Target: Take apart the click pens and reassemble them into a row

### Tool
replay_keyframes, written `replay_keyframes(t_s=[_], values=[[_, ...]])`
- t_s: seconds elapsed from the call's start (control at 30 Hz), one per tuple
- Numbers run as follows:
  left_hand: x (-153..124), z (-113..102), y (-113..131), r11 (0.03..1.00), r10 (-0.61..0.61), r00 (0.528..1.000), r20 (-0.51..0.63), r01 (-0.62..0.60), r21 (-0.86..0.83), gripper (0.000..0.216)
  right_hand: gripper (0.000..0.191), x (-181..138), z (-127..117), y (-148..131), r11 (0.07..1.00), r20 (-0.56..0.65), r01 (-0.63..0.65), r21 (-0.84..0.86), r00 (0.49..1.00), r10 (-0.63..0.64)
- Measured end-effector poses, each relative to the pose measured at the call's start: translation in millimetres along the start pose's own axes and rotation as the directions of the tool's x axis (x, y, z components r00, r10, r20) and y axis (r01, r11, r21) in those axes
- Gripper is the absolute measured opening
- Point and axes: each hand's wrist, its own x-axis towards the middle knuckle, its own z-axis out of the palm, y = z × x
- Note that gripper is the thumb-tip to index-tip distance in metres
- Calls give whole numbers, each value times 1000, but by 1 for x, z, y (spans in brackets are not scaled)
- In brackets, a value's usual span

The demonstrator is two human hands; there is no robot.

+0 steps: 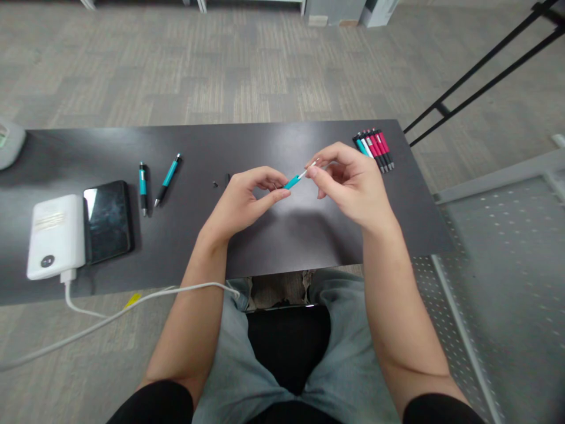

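Above the middle of the black table (pixel 282 229) my two hands meet around one pen. My left hand (pixel 247 197) pinches the teal pen barrel (pixel 292 182) at its left end. My right hand (pixel 351 179) pinches the thin white refill (pixel 309 167) that sticks out of the barrel's right end. Two teal and black pens (pixel 154 182) lie on the table to the left. A bundle of several red, black and teal pens (pixel 374 149) lies at the far right corner. Two small dark parts (pixel 220 181) rest on the table just behind my left hand.
A white power bank (pixel 56 235) with a white cable (pixel 132 303) and a black phone (pixel 108 219) lie at the table's left. A grey object (pixel 9 141) sits at the far left edge. A perforated metal surface (pixel 507 282) stands at the right.
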Motion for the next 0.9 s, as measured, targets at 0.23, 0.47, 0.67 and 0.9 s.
replay_keyframes(t_s=[0.23,0.47,0.67,0.9], values=[[0,1,3,999,46,999,-13,-46,-21,40,27,0,2,-5,999,-46,36,-1,998,-36],[0,0,-3,999,48,999,-14,-48,-16,36,20,-2,12,-3,992,0,96,-79,995,-96],[-2,-4,-4,999,26,1000,-6,-26,-20,46,21,-1,18,-6,989,51,98,-112,994,-92],[-9,-36,-16,997,-55,978,-200,65,40,56,38,7,34,-6,976,96,32,-213,995,-11]])
